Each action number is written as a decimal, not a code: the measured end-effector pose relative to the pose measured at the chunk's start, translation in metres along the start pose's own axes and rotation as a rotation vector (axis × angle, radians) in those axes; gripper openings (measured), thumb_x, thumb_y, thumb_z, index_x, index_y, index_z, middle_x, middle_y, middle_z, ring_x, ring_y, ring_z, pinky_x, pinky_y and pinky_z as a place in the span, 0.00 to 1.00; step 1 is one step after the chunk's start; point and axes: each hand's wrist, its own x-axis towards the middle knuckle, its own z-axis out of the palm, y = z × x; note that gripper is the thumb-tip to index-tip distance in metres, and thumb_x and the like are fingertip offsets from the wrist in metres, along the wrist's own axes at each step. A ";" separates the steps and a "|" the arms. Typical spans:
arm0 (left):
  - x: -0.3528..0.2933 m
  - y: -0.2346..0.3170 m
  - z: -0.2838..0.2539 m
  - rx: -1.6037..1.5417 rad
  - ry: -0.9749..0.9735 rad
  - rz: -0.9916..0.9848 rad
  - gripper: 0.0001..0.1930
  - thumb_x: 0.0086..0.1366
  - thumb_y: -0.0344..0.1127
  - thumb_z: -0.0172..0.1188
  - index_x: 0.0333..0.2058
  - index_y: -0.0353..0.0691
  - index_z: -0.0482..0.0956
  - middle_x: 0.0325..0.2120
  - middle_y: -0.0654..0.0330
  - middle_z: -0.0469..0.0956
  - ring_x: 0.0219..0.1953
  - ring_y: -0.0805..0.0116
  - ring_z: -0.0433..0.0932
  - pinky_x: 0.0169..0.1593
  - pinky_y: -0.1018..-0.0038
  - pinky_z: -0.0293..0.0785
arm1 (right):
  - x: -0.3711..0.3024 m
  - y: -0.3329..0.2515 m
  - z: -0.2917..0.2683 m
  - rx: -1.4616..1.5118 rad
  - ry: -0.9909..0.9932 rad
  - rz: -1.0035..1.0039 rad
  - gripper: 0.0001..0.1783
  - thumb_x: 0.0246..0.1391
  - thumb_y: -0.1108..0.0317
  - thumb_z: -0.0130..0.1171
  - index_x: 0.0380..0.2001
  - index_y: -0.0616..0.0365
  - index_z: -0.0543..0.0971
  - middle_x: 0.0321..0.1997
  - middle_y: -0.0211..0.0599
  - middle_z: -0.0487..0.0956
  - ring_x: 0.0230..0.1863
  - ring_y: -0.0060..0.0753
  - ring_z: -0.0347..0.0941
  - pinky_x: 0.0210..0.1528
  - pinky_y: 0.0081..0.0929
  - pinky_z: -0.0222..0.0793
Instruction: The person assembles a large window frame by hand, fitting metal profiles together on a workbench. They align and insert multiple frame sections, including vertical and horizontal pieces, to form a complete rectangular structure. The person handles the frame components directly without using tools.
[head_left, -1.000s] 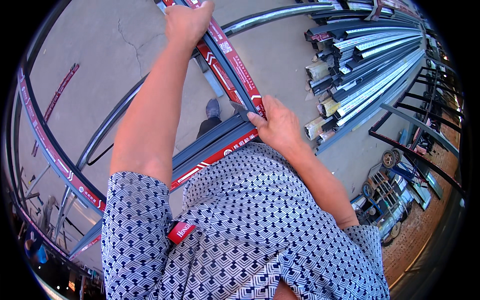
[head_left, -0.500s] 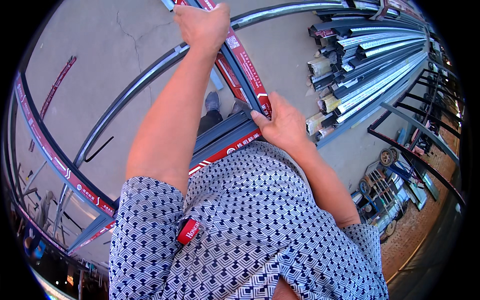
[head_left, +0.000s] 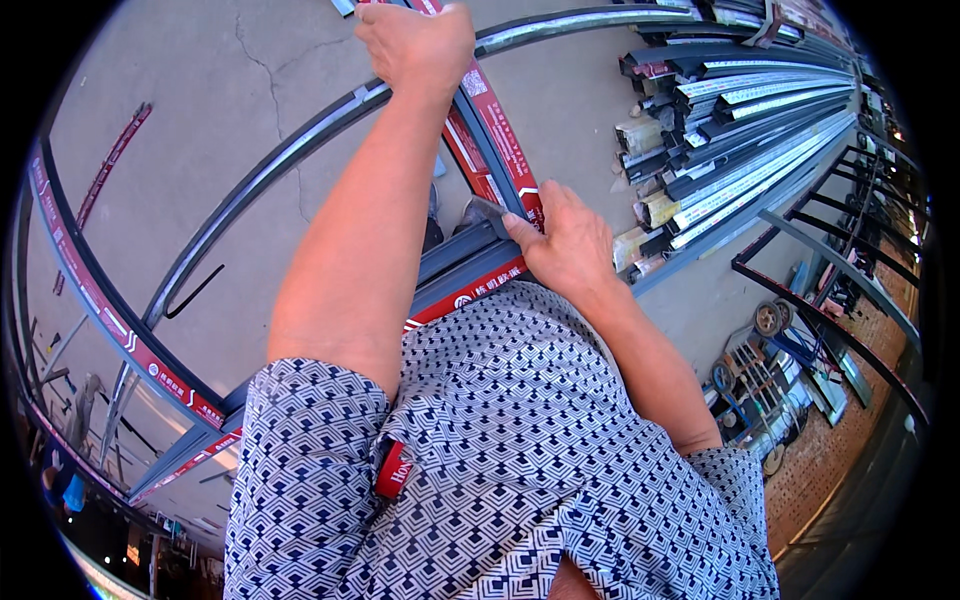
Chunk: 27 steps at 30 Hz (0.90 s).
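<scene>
A dark grey metal window frame with red protective film lies across my front. Its side bar (head_left: pixel 497 130) runs away from me and meets the near bar (head_left: pixel 465 268) in a corner by my waist. My left hand (head_left: pixel 420 45) is closed round the far part of the side bar, its fingertips partly hidden. My right hand (head_left: pixel 568 240) grips the bar at the near corner, thumb on the inner side and fingers over the outer side. Beside that thumb is a small flat grey piece (head_left: pixel 490 212); whether the thumb holds it, I cannot tell.
Many metal profiles (head_left: pixel 740 130) lie stacked at the far right. A wheeled cart (head_left: pixel 765 370) and a dark frame (head_left: pixel 835 335) are on the right. A large red-filmed frame (head_left: pixel 110 310) curves along the left. A thin black rod (head_left: pixel 195 292) and red strip (head_left: pixel 115 165) lie on the floor.
My left hand and forearm have shifted slightly right and down, still on the bar. My right hand keeps its place at the corner.
</scene>
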 end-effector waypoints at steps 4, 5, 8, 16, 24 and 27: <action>0.000 0.004 0.001 -0.044 -0.029 -0.060 0.47 0.59 0.41 0.72 0.66 0.17 0.57 0.61 0.30 0.70 0.63 0.33 0.77 0.69 0.49 0.72 | 0.001 0.005 -0.001 0.005 0.000 -0.032 0.24 0.63 0.49 0.70 0.40 0.60 0.76 0.41 0.53 0.82 0.45 0.64 0.81 0.46 0.57 0.74; -0.003 0.003 -0.002 -0.046 -0.036 -0.058 0.47 0.59 0.40 0.72 0.67 0.18 0.56 0.61 0.30 0.70 0.63 0.33 0.77 0.70 0.49 0.71 | 0.001 0.006 -0.002 0.014 -0.013 -0.040 0.25 0.63 0.48 0.70 0.40 0.61 0.76 0.41 0.53 0.82 0.44 0.64 0.81 0.46 0.56 0.75; -0.006 0.009 -0.005 -0.047 -0.029 -0.060 0.47 0.60 0.39 0.72 0.68 0.18 0.55 0.61 0.30 0.70 0.63 0.33 0.76 0.70 0.48 0.70 | 0.007 0.007 -0.004 0.026 -0.015 -0.058 0.29 0.64 0.42 0.67 0.41 0.62 0.77 0.42 0.55 0.83 0.44 0.62 0.83 0.47 0.54 0.77; -0.008 0.016 -0.011 -0.001 -0.020 -0.096 0.51 0.61 0.40 0.71 0.72 0.19 0.51 0.63 0.32 0.69 0.65 0.34 0.75 0.71 0.50 0.69 | 0.043 -0.023 -0.009 -0.116 0.045 -0.086 0.33 0.65 0.37 0.64 0.35 0.63 0.82 0.38 0.56 0.86 0.39 0.62 0.86 0.43 0.57 0.80; -0.005 0.017 -0.015 0.047 -0.028 -0.134 0.52 0.62 0.41 0.70 0.75 0.20 0.49 0.65 0.33 0.68 0.67 0.36 0.74 0.72 0.52 0.68 | 0.048 -0.013 0.001 -0.044 0.077 -0.179 0.33 0.63 0.37 0.66 0.33 0.63 0.82 0.33 0.56 0.87 0.34 0.64 0.86 0.38 0.58 0.80; -0.005 0.019 -0.011 0.083 -0.009 -0.135 0.49 0.62 0.42 0.69 0.73 0.21 0.53 0.65 0.34 0.69 0.66 0.36 0.75 0.71 0.52 0.70 | 0.053 -0.006 -0.002 -0.008 0.067 -0.243 0.33 0.63 0.38 0.65 0.32 0.64 0.82 0.31 0.57 0.87 0.33 0.64 0.86 0.38 0.58 0.81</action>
